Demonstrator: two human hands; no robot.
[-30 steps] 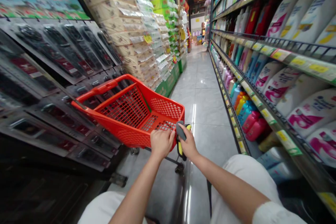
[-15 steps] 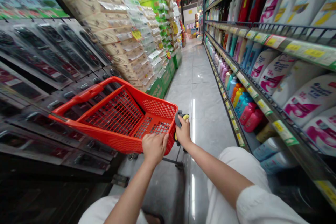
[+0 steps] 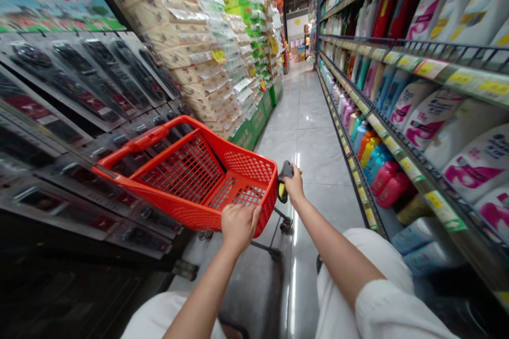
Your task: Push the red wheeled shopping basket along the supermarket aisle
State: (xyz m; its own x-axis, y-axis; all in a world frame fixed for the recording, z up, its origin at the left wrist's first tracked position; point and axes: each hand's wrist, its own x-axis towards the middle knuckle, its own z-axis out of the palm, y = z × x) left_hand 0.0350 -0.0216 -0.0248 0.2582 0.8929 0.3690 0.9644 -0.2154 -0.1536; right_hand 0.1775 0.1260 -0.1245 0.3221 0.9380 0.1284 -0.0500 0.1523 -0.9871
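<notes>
Left grip point(image 3: 238, 226) clamped on the rim of a red plastic mesh cart point(image 3: 191, 212); right grip point(image 3: 295, 185) clasped round a grey-and-yellow handheld object point(image 3: 287, 170) (partly hidden) just beside it. Both are held; what remains doesn't show.

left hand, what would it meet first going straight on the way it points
The red cart: the left hand rests on its near rim, so that would come first; past it, probably the cart's inside, though depth is unclear.
</notes>
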